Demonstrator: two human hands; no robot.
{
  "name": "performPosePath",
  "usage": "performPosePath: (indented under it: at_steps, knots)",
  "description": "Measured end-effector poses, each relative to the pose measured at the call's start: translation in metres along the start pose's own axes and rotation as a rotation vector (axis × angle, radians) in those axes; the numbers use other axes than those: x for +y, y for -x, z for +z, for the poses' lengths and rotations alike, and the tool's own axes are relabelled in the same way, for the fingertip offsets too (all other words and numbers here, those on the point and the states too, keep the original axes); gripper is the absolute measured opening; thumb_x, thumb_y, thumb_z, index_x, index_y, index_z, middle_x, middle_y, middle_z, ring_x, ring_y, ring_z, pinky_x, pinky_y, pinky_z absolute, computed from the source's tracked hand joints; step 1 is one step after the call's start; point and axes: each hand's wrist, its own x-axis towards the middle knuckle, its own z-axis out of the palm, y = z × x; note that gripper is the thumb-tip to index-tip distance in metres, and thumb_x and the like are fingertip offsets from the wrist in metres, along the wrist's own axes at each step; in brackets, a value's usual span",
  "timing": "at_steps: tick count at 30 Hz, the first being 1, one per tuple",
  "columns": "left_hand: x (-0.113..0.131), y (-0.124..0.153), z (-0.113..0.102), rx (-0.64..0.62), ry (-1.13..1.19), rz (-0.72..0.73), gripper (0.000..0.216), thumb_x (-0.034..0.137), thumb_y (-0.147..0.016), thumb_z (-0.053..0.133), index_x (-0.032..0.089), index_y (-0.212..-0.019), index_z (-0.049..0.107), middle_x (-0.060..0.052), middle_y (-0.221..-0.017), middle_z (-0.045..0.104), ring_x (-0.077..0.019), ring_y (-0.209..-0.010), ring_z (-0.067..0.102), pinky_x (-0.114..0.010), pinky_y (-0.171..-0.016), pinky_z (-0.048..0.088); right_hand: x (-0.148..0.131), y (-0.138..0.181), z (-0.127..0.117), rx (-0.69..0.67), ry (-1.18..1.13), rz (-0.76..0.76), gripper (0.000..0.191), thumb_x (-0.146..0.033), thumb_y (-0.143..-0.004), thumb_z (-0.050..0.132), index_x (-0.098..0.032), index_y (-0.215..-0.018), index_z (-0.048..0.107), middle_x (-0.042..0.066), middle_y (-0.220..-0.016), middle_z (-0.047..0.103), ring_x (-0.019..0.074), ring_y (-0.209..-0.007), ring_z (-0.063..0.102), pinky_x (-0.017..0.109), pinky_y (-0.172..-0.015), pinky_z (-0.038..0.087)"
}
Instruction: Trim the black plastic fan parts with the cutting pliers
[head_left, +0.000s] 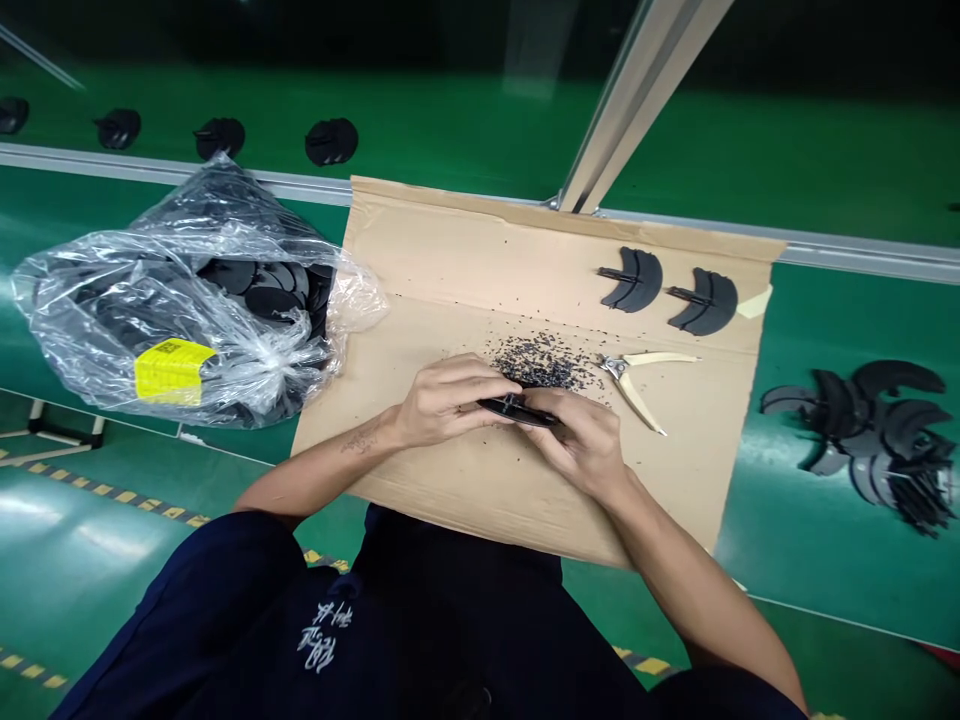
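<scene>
Between my two hands is a thin black plastic part (517,408), seen almost edge-on above the cardboard sheet (465,490). The fingers of my left hand (450,398) are closed on its left end. My right hand (581,435) grips the right end, its fingers hiding part of it. Just beyond the hands lies a heap of small black scraps (544,360). To the right of that heap rest cream-handled nippers (630,375), their handles spread apart. Two curved black parts with stems, one here (634,280) and another black part (706,302), sit farther back on the cardboard.
At the left stands a clear plastic bag (97,310) of black discs, with a yellow label (174,370). A pile of curved black parts (877,435) lies on the green table at right. Several black parts (331,142) line the back, behind a metal rail. A metal post (637,110) rises there.
</scene>
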Motion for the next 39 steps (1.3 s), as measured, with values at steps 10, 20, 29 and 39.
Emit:
performPosePath:
  at_steps: [10, 20, 29, 39]
  knots:
    - [0.005, -0.004, -0.002, -0.078, 0.025, -0.038, 0.027, 0.033, -0.088, 0.076, 0.02, -0.112, 0.073, -0.007, -0.093, 0.076, -0.0156, -0.084, 0.071, -0.03, -0.076, 0.06, 0.004, 0.002, 0.001, -0.061, 0.015, -0.053, 0.014, -0.023, -0.101, 0.057, -0.019, -0.108, 0.069, 0.012, -0.101, 0.077, 0.0211, -0.087, 0.076, 0.033, -0.076, 0.063]
    - [0.011, -0.002, -0.002, -0.038, 0.061, -0.071, 0.019, 0.023, -0.086, 0.078, 0.014, -0.102, 0.075, -0.008, -0.087, 0.077, -0.0141, -0.079, 0.072, -0.024, -0.074, 0.06, 0.0, 0.003, 0.003, -0.06, -0.022, -0.023, 0.013, -0.02, -0.1, 0.06, -0.019, -0.109, 0.069, 0.011, -0.099, 0.077, 0.0208, -0.087, 0.075, 0.031, -0.075, 0.062]
    - [0.012, -0.004, -0.003, -0.045, 0.151, -0.128, 0.028, 0.043, -0.086, 0.076, 0.021, -0.104, 0.077, -0.005, -0.085, 0.075, -0.0141, -0.078, 0.07, -0.026, -0.072, 0.059, -0.002, 0.0, 0.005, -0.03, -0.173, 0.028, 0.01, -0.023, -0.098, 0.064, -0.02, -0.104, 0.071, 0.009, -0.096, 0.077, 0.0182, -0.081, 0.075, 0.028, -0.071, 0.061]
    - [0.008, -0.009, -0.005, -0.173, 0.59, -0.373, 0.017, 0.034, -0.087, 0.077, 0.018, -0.091, 0.081, -0.008, -0.085, 0.076, -0.0134, -0.079, 0.071, -0.023, -0.074, 0.057, -0.007, -0.008, -0.002, -0.04, -0.381, 0.141, 0.024, -0.042, -0.094, 0.071, -0.02, -0.102, 0.074, 0.008, -0.092, 0.076, 0.0176, -0.081, 0.072, 0.03, -0.074, 0.061]
